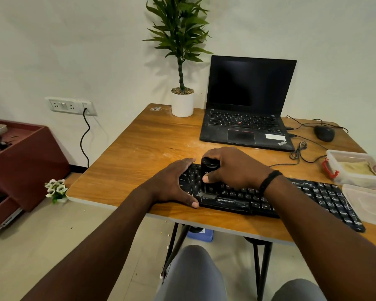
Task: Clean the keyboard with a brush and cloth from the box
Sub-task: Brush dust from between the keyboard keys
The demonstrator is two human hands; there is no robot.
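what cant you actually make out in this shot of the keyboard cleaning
Head view only:
- Brush bristles: blurred against the keyboard; right hand covers part of the handle.
- Keys under the left hand and right wrist: hidden.
- Box contents: something tan, too blurred to identify; its right side is cut by the frame edge.
- Key legends: too small.

**Soft, even indoor light; wide-angle bend at the edges**

The room is moderately bright with diffuse light from above. The plant casts a faint, blurred shadow on the wall behind it. The table shows a mild sheen but no hard glare, and the laptop screen stays dark. Straight lines bow toward the frame edges. Detail is slightly soft overall, and softest at the corners.
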